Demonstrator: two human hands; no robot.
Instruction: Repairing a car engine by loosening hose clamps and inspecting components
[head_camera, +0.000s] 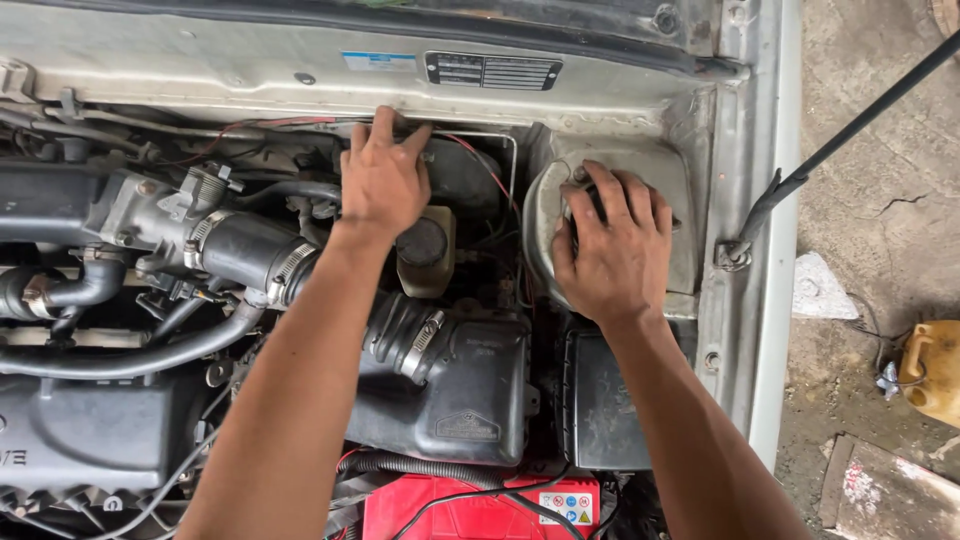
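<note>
I look down into a car's open engine bay. My left hand (383, 180) reaches to the back of the bay by the firewall (250, 75), fingers spread over dark parts just above the round black cap of a cream fluid reservoir (428, 250). My right hand (612, 250) lies flat on the rounded grey strut tower (545, 210), fingers curled over a dark part on top of it. What either hand grips is hidden under the fingers.
A black air filter box (460, 390) with a ribbed intake hose (405, 335) sits under my forearms. A red battery (470, 510) is at the bottom edge. A hood prop rod (850, 130) crosses the right side. A yellow jug (930, 370) stands on the ground.
</note>
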